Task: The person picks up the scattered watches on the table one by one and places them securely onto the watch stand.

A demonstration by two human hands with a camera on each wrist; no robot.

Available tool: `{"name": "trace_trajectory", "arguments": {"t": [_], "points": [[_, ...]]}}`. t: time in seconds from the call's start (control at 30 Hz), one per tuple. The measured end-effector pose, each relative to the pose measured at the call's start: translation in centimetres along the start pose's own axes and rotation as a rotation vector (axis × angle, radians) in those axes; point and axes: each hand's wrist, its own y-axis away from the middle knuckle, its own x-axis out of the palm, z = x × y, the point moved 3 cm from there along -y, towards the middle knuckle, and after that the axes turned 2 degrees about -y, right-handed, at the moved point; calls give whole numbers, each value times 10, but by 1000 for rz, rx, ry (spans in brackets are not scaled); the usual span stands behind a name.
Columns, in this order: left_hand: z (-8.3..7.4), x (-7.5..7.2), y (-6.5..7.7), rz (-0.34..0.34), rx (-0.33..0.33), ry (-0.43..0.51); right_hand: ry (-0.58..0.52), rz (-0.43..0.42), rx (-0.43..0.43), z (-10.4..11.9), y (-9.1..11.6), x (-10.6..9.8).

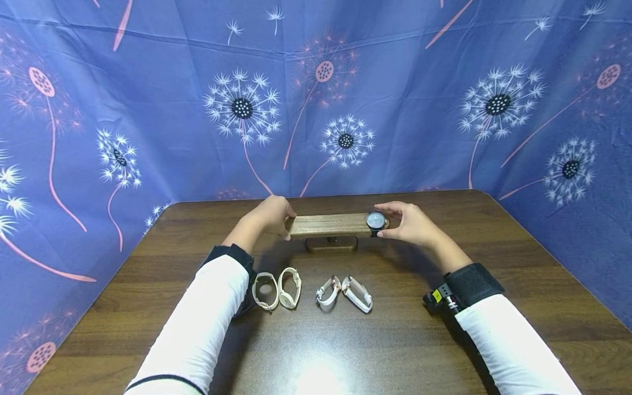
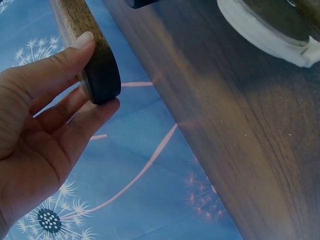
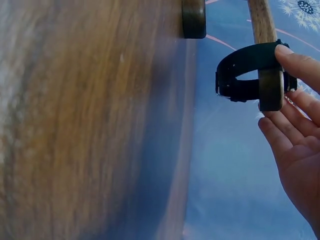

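A wooden watch stand has a long horizontal bar (image 1: 328, 225) on a short post above a rounded base (image 1: 332, 245). My left hand (image 1: 271, 215) grips the bar's left end; in the left wrist view its thumb lies along the wood and its fingers curl at the dark end cap (image 2: 102, 75). At the opposite end, a black-strapped watch (image 1: 376, 221) with a pale dial loops around the bar. My right hand (image 1: 411, 223) pinches this watch between thumb and fingers. The right wrist view shows its black strap (image 3: 250, 59) hanging as a closed loop, with the thumb at its edge.
Two cream watches (image 1: 290, 288) stand on edge on the brown wooden table (image 1: 395, 340), nearer than the stand. To their right are two white-strapped watches (image 1: 357, 294). A blue dandelion-patterned cloth (image 1: 395, 82) hangs behind the table.
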Motion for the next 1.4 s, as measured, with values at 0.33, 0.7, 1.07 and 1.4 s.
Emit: {"name": "trace_trajectory", "arguments": {"t": [0.33,0.7,1.07,1.4], "points": [[-2,0,1,6,0,-9,117,-18,-44,7,-6,-1],[-2,-3,0,14,-33,25,127,-24,-117,9,-14,5],[-2,-1,-1,13,-19,14,113,25,-100,16,-22,14],[-1,-1,-1,22,-61,29,120,25,-136,20,-27,19]]}}
